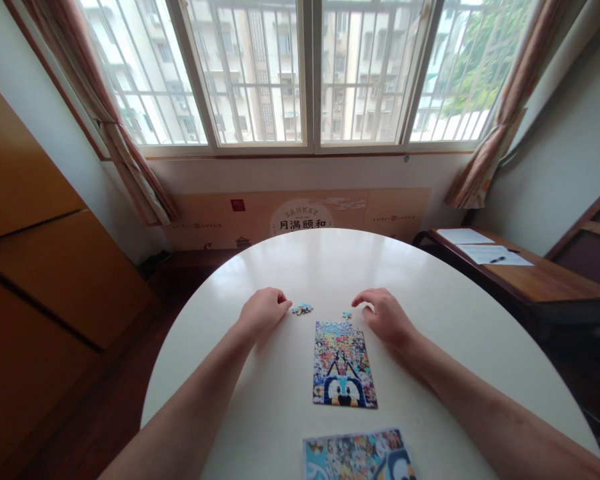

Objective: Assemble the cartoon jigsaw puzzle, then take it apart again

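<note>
A colourful jigsaw puzzle (344,365) with a blue dog's face lies on the white round table, its far edge uneven. Just beyond its upper left corner is a small pile of loose pieces (303,309). My left hand (267,312) rests at the left of that pile with its fingers curled in; whether a piece is between them is too small to tell. One light blue piece (347,315) lies near the puzzle's upper right corner. Beside it, my right hand (385,316) has thumb and index finger apart, holding nothing.
A picture sheet or box (359,456) with a similar design lies at the table's near edge. The round white table (215,293) fills the middle. At the right, a wooden side table (555,275) bears papers (495,254) and a pen. Curtained windows are behind.
</note>
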`<state>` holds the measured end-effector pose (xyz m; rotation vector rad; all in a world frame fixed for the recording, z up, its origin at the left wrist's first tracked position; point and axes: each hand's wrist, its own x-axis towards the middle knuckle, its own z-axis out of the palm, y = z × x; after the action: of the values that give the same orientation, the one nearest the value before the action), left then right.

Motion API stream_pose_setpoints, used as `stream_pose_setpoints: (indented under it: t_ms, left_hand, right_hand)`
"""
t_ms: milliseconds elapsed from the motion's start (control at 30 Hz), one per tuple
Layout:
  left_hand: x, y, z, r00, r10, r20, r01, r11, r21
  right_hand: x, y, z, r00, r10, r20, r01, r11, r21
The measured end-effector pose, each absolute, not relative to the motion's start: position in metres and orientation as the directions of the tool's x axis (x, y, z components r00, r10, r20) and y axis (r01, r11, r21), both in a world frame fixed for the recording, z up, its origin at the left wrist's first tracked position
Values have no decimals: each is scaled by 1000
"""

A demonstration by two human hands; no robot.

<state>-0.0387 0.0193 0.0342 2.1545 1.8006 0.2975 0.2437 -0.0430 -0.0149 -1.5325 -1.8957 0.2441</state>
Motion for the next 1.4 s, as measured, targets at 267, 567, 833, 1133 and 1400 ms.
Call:
stream_pose_setpoints:
  t_ms: [267, 567, 833, 1133, 1400]
  left_hand:
    - [-33, 8, 43, 254, 962, -96, 930, -216, 296]
    - [-30, 8, 41, 291, 954, -76, 914, -253, 317]
    - [-19, -5, 48, 353, 934, 61, 886, -355, 298]
    - [4, -21, 30, 606, 789, 97, 742, -605, 290]
    - [-3, -14, 32, 548, 833, 80, 801, -550, 237]
  right_hand:
    - [239, -47, -9, -163, 942, 295, 872, 277, -403]
    - [230, -51, -10, -267, 945, 187, 871, 320, -373]
    - [223, -54, -8, -358, 923, 140, 839, 384, -386]
    - [236, -49, -10, -213, 924, 318, 808, 350, -474]
    - [237, -64, 23, -213, 744, 633, 712, 562, -421]
